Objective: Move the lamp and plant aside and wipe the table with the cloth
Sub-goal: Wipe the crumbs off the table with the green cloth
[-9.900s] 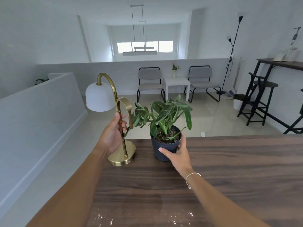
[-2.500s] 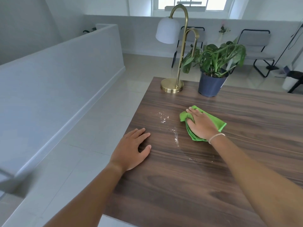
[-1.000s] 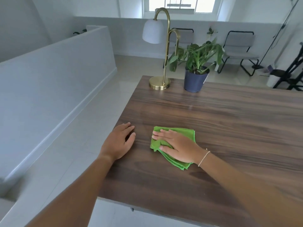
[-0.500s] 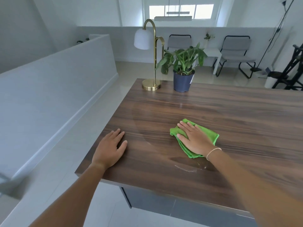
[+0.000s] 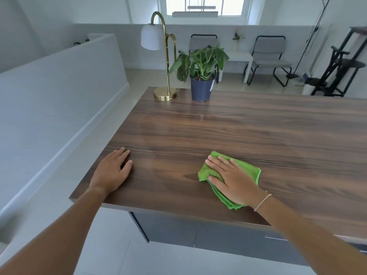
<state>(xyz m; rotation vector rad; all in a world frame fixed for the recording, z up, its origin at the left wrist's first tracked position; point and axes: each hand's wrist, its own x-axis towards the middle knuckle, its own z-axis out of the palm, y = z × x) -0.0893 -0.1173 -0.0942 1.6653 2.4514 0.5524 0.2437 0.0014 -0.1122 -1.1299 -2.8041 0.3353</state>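
- Green microfibre cloth [image 5: 246,170]: slid back toward table [image 5: 238,126] front edge, w/ R hand [image 5: 232,179] flat on it.
- L hand [image 5: 111,171]: flat, bracing, holds nothing.
- Crumbs gone; wiping nearly done.

No text, number or brand can be read anywhere in view. The only label in sight is a small white sticker [image 5: 211,86] on the right side of the dark blue pot [image 5: 200,89], which holds the plant and stands just right of the lamp's brass base [image 5: 165,93]; whatever print it carries is too small and blurred to make out
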